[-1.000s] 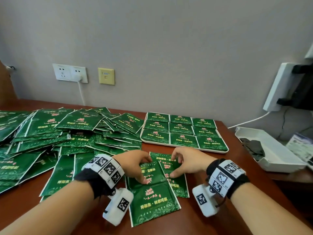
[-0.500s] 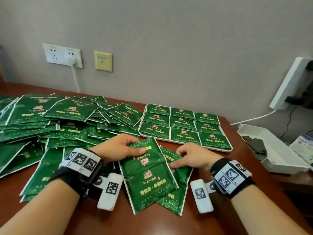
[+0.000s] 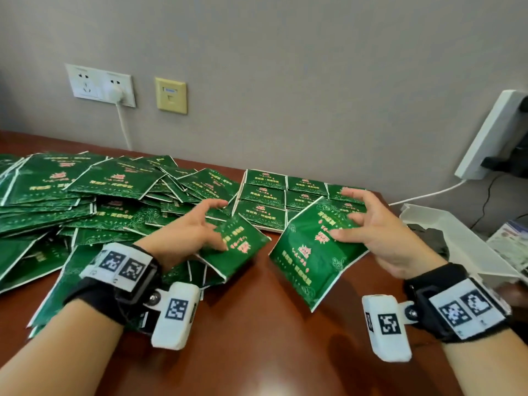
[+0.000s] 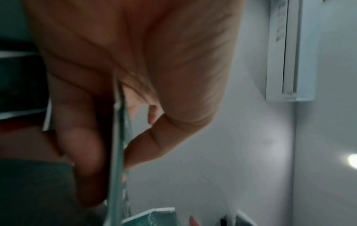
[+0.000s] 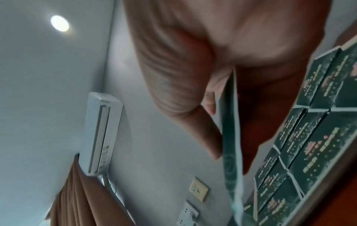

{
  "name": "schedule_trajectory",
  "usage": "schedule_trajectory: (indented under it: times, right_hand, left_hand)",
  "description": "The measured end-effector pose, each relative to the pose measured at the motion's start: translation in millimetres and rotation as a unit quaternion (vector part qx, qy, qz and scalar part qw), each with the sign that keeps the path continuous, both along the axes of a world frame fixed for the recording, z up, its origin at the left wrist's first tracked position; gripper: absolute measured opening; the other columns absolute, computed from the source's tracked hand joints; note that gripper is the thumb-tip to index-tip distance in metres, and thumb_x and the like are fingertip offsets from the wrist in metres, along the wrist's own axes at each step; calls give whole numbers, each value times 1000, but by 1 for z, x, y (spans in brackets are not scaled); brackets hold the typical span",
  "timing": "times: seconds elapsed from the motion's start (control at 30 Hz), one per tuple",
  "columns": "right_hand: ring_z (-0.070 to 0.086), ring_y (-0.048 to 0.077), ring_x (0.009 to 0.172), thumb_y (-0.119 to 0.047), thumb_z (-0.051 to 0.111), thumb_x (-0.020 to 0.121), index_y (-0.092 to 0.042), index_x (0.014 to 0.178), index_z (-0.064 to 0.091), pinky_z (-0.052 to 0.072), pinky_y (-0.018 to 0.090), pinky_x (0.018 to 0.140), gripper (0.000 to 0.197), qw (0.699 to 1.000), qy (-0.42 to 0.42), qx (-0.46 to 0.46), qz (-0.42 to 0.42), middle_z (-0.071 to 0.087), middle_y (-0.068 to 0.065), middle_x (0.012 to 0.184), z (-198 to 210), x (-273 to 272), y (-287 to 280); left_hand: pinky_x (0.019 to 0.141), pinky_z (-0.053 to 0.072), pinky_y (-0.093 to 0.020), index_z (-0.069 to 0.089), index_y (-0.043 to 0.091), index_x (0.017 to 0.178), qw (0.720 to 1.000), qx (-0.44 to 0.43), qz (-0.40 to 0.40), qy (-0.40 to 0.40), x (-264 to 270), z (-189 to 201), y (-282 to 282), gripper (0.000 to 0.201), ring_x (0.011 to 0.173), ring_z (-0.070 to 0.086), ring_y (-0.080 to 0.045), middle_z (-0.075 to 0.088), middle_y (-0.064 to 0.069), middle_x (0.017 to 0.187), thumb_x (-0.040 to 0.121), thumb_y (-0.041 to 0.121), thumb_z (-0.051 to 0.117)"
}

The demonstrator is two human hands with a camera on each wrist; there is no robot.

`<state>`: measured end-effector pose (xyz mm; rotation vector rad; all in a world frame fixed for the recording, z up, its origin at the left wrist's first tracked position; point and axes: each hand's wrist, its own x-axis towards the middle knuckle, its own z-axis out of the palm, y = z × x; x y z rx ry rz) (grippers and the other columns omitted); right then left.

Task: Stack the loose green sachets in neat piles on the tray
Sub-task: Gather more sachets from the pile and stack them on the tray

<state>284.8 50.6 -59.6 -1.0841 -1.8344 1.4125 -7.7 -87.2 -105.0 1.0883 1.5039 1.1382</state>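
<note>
My left hand (image 3: 200,227) pinches one green sachet (image 3: 240,247) and holds it tilted above the table, in front of the loose heap. In the left wrist view that sachet (image 4: 118,152) shows edge-on between thumb and fingers. My right hand (image 3: 368,224) pinches a second green sachet (image 3: 311,252), lifted near the front edge of the white tray (image 3: 268,227). The right wrist view shows this sachet (image 5: 230,137) edge-on, with the tray's sachet piles (image 5: 309,145) beyond it. Rows of neat green piles (image 3: 265,195) cover the tray.
A big heap of loose green sachets (image 3: 85,201) spreads over the left of the brown table (image 3: 271,338). A white open box (image 3: 457,247) stands at the right. A wall socket with a plugged cable (image 3: 114,92) is on the wall behind.
Both hands have lifted off the table, each taking one sachet from the small pile in front. The two sachets have moved apart and up toward the tray.
</note>
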Motion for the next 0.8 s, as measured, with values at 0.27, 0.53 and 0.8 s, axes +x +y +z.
schedule_trajectory:
  times: [0.27,0.53,0.8]
  right_hand:
    - [70,4,87,-4,75,86,-24,81,80,52,16,75,22,977,-51,195,-66,77,-9,89,-1,8,-7]
    - [63,10,82,-4,82,79,-22,92,73,50,15,68,24,973,-174,147,19,70,-1,90,-17,-9,-19]
    - [52,12,107,-45,83,76,-32,115,55,47,34,95,50,836,-479,219,154,50,-10,118,-27,-29,-22]
  left_hand:
    - [52,33,-23,70,38,115,961,-22,-155,227,10,-16,4,23,56,41,-14,55,1,67,100,26,58]
    - [75,52,-31,64,46,121,941,14,-91,326,8,-13,5,28,77,58,-20,60,-3,95,99,29,57]
    - [90,58,-40,46,52,136,918,-20,-185,352,26,-4,17,68,111,64,-20,45,18,136,86,10,63]
